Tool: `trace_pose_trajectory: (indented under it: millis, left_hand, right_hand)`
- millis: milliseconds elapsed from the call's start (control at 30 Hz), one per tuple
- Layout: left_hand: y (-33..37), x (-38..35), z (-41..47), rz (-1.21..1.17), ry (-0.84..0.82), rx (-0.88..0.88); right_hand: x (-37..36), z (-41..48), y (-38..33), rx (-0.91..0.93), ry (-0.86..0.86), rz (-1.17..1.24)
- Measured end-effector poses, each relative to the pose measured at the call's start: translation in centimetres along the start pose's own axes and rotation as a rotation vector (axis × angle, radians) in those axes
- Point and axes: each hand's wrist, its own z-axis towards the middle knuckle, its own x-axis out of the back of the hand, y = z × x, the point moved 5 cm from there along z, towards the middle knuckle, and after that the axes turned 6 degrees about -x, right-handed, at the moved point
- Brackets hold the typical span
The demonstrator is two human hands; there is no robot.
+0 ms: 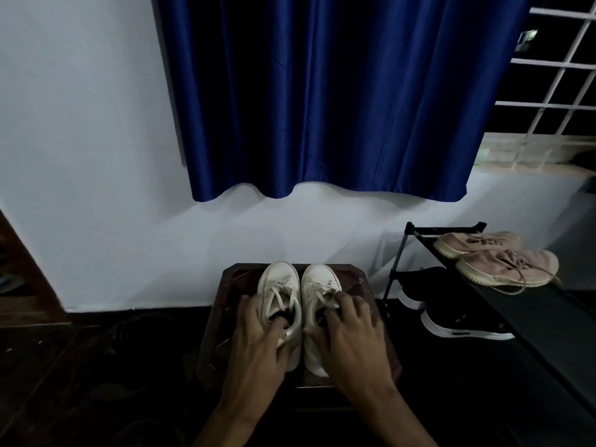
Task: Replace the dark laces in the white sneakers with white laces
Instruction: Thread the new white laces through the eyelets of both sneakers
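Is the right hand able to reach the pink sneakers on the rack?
Probably yes, once it lets go of the white sneaker: nothing stands between the right hand and the pink sneakers atop the rack.

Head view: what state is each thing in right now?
Left sneaker: upright on stool, white laces in, loose.
Right sneaker: same, beside it.
Left hand: grips left sneaker.
Right hand: grips right sneaker.
Pink sneakers: on rack, side by side.
Curtain: drawn.

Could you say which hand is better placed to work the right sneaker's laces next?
Probably the right hand: its fingers curl over the laces of the right sneaker, while the left hand grips the left sneaker.
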Motion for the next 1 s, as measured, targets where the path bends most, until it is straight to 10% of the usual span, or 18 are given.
trace_pose_trajectory:
  millis: [533, 1000]
  left_hand:
    - [0.1, -0.3, 0.4, -0.126, -0.04, 0.151]
    - [19.2, -5.9, 14.7, -0.645, -0.229, -0.376]
  right_hand:
    - [-0.2, 0.2, -1.8, 0.085, -0.373, 0.1]
    - [11.7, 2.2, 15.6, -0.37, 0.079, -0.137]
